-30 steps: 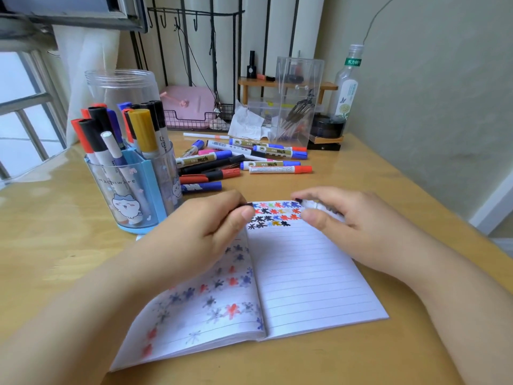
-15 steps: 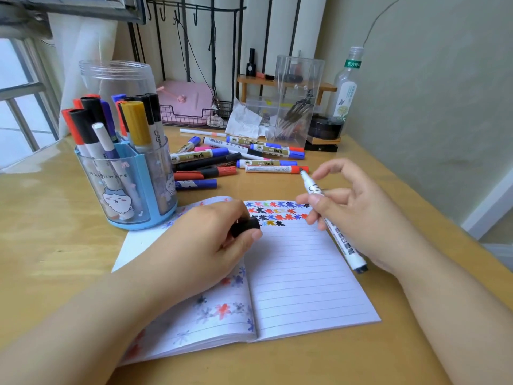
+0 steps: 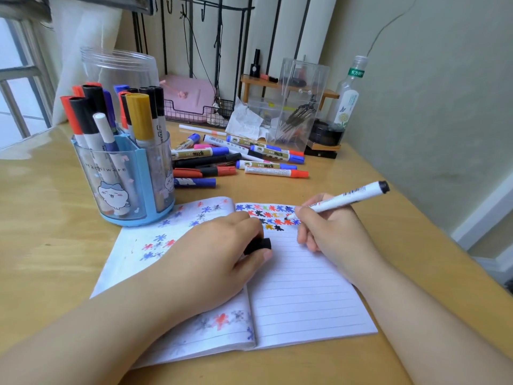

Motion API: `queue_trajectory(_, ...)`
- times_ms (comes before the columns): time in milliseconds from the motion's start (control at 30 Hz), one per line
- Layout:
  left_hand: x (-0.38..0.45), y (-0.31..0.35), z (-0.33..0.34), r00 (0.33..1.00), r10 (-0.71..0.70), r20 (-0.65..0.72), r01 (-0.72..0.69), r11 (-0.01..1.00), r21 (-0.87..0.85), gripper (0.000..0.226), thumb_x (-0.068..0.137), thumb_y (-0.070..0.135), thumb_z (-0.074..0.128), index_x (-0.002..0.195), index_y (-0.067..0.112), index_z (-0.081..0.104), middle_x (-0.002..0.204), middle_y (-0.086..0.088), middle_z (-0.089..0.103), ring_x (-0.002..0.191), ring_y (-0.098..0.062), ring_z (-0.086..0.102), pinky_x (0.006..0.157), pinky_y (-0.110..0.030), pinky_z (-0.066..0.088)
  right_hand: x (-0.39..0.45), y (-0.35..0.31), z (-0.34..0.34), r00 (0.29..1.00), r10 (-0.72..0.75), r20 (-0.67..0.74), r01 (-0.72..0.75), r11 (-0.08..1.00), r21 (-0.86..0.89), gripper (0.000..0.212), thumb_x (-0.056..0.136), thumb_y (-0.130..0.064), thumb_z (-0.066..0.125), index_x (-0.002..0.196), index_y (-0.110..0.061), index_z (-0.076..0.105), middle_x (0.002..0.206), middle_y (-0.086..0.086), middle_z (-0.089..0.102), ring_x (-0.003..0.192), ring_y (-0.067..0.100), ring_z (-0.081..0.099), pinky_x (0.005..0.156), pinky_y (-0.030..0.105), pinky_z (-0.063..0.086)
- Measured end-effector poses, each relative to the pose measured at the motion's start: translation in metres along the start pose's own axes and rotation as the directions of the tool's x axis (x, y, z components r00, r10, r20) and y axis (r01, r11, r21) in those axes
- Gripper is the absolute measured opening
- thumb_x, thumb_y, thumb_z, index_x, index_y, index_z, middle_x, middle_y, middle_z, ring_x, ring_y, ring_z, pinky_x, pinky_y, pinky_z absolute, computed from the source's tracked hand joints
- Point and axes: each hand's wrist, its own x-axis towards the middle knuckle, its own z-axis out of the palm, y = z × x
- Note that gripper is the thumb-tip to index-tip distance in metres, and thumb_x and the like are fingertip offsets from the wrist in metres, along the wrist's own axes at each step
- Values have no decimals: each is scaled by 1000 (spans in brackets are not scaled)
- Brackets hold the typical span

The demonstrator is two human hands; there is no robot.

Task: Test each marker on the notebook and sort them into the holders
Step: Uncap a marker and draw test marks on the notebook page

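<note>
An open lined notebook (image 3: 302, 295) lies on the wooden desk (image 3: 47, 245), its top rows filled with coloured star marks. My right hand (image 3: 330, 232) grips a white marker (image 3: 347, 198) with a black end, tip down on the marks at the page's top. My left hand (image 3: 216, 257) rests on the notebook's spine and pinches the black cap (image 3: 258, 245). A blue holder (image 3: 125, 176) full of upright markers stands at the left. Several loose markers (image 3: 238, 159) lie behind the notebook. A clear acrylic holder (image 3: 299, 107) stands at the back.
A clear plastic jar (image 3: 119, 70) stands behind the blue holder. A glass bottle (image 3: 348, 98), a black round tin (image 3: 324, 132), a crumpled tissue (image 3: 244, 118) and a wire basket (image 3: 194, 112) crowd the back edge. The wall runs along the right.
My right hand pulled the marker out of its cap, turned it tip-down and brought the tip onto the page. My left hand kept the black cap and stayed on the notebook.
</note>
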Motion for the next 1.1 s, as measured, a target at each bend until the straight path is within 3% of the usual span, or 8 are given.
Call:
queue_trajectory(167, 0, 3, -1, 1000, -25, 11, 25, 1000, 4, 34, 82, 52, 35, 90, 24, 53, 76, 15, 41, 69, -7, 40, 61, -28, 38, 1, 7, -1, 994, -82, -69, 69, 983, -173, 24, 86, -22, 63, 70, -16, 46, 57, 6, 45, 46, 15, 32, 42, 21, 24)
queue_trajectory(333, 0, 2, 0, 999, -36, 17, 36, 999, -4, 33, 81, 51, 36, 88, 25, 55, 67, 18, 40, 69, -7, 40, 60, -17, 35, 2, 9, -2, 994, -93, -56, 80, 976, -203, 26, 86, -22, 61, 71, -14, 43, 56, 6, 43, 46, 15, 29, 42, 21, 23)
queue_trajectory(633, 0, -2, 3, 1000, -12, 5, 12, 1000, -1, 47, 77, 60, 22, 85, 26, 54, 71, 15, 49, 74, -8, 42, 58, -18, 36, 0, 5, -2, 996, -84, -10, 80, 970, -230, 28, 86, -13, 61, 67, -13, 40, 42, -12, 32, 38, 6, 25, 36, 17, 22)
queue_trajectory(1100, -1, -1, 2, 1000, -13, 23, 13, 1000, -1, 48, 77, 60, 21, 87, 28, 54, 78, 14, 53, 75, -7, 45, 65, -28, 43, -1, 6, -4, 993, -111, -26, 102, 963, -249, 25, 86, -15, 60, 70, -11, 42, 42, -12, 33, 40, 6, 26, 37, 17, 23)
